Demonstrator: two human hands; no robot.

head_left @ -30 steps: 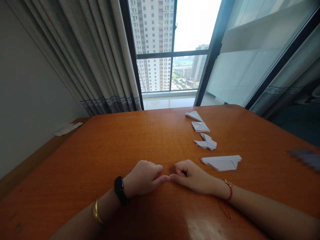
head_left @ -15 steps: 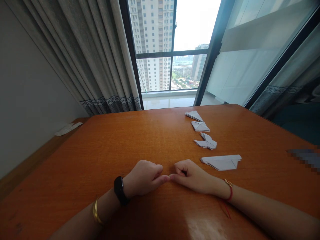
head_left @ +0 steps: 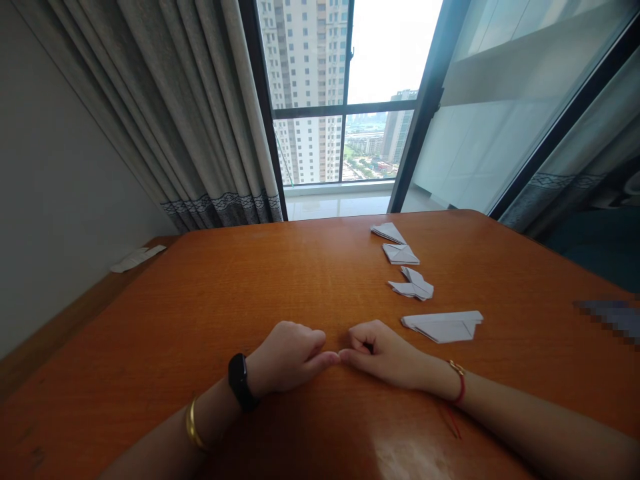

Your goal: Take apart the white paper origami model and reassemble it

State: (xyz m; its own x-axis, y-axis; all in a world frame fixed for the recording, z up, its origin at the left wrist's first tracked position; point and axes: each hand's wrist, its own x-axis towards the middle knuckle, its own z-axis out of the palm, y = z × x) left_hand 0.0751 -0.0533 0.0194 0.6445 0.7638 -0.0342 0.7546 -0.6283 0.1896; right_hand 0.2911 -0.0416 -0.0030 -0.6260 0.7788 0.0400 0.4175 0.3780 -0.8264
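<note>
My left hand [head_left: 291, 357] rests on the wooden table [head_left: 240, 280], its fingers curled into a loose fist. My right hand [head_left: 383, 353] is curled the same way beside it, and the two thumb tips touch. Nothing shows in either hand. Nearest to my right hand lies a long folded white paper [head_left: 445, 327]. Beyond it are a paper folded with pointed ends [head_left: 414, 284], a flat folded paper [head_left: 401, 253] and a triangular folded paper [head_left: 389, 232], in a column toward the far edge.
White paper pieces [head_left: 137, 258] lie on a ledge past the table's left side. A blurred, pixelated dark object [head_left: 613, 317] is at the right edge. Behind the table are a grey curtain [head_left: 200, 120] and a window.
</note>
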